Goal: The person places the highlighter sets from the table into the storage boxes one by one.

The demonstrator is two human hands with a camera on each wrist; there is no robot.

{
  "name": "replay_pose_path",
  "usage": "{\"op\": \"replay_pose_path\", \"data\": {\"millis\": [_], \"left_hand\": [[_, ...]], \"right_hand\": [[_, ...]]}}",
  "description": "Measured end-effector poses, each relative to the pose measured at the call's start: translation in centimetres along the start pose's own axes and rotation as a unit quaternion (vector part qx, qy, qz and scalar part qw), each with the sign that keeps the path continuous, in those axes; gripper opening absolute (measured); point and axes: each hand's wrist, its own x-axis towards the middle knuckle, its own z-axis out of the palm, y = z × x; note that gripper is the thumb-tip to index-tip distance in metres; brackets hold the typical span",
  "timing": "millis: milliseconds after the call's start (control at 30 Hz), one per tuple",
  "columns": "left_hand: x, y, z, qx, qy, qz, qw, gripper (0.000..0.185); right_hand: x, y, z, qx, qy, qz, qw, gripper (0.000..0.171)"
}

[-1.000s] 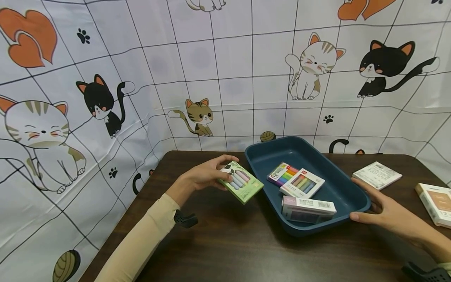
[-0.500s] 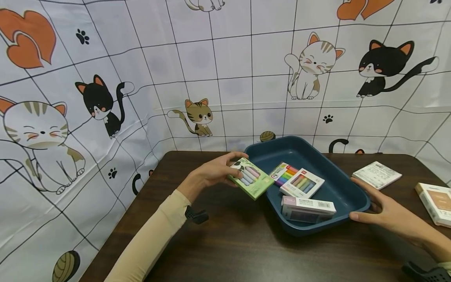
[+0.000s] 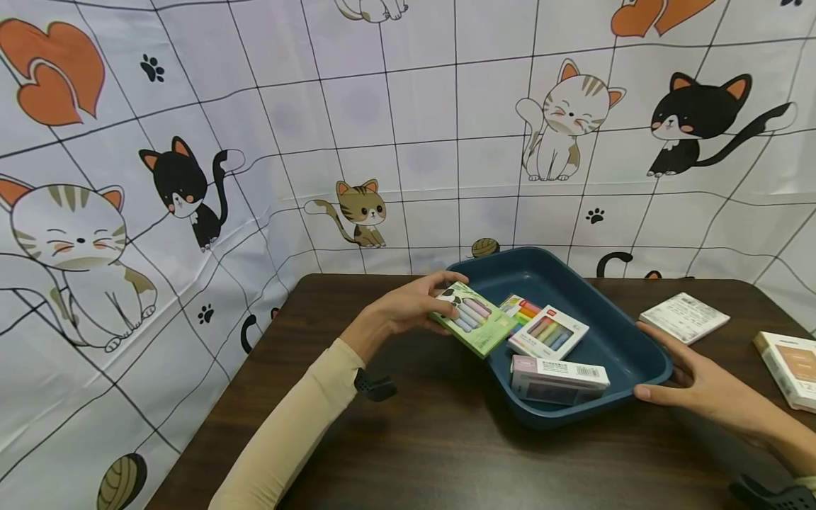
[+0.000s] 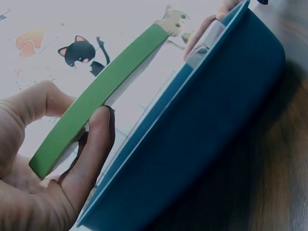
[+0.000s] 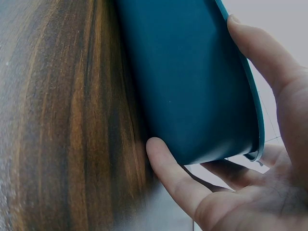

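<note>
My left hand (image 3: 408,309) grips a green box (image 3: 478,322) by its left end, thumb on the front. The box has pastel sticks, perhaps pens, printed or showing on its face. It is tilted above the left rim of a dark blue plastic bin (image 3: 612,333). In the left wrist view the green box (image 4: 96,103) is edge-on, apart from the bin's wall (image 4: 207,115). My right hand (image 3: 707,386) holds the bin's right corner; in the right wrist view the thumb is at the rim and the fingers are spread around the outer wall (image 5: 192,86).
Inside the bin lie a rainbow-striped pack (image 3: 519,312), a white box with coloured sticks (image 3: 550,333) and a pale pink-grey box (image 3: 559,380). On the brown table (image 3: 446,453), a white box (image 3: 685,317) and a white-and-tan box (image 3: 790,368) lie to the right. A cat-print sheet (image 3: 421,142) hangs behind.
My left hand has carried the green box rightward, from beside the bin to over its left rim, partly covering the rainbow-striped pack. My right hand and the bin have stayed put.
</note>
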Motion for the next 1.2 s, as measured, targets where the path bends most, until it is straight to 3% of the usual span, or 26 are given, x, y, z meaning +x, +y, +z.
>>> {"op": "replay_pose_path", "data": {"millis": [367, 700, 1200], "left_hand": [[1.8, 0.6, 2.0, -0.03, -0.02, 0.002, 0.9993, 0.072], [2.9, 1.2, 4.0, -0.04, -0.001, 0.002, 0.9992, 0.068], [4.9, 2.1, 6.9, -0.078, -0.028, 0.015, 0.9965, 0.064]], "right_hand": [[0.1, -0.2, 0.0, -0.001, 0.002, 0.005, 1.0, 0.096], [0.2, 0.0, 0.0, -0.01, 0.0, 0.011, 1.0, 0.096], [0.3, 0.0, -0.1, -0.013, 0.003, 0.026, 1.0, 0.097]]}}
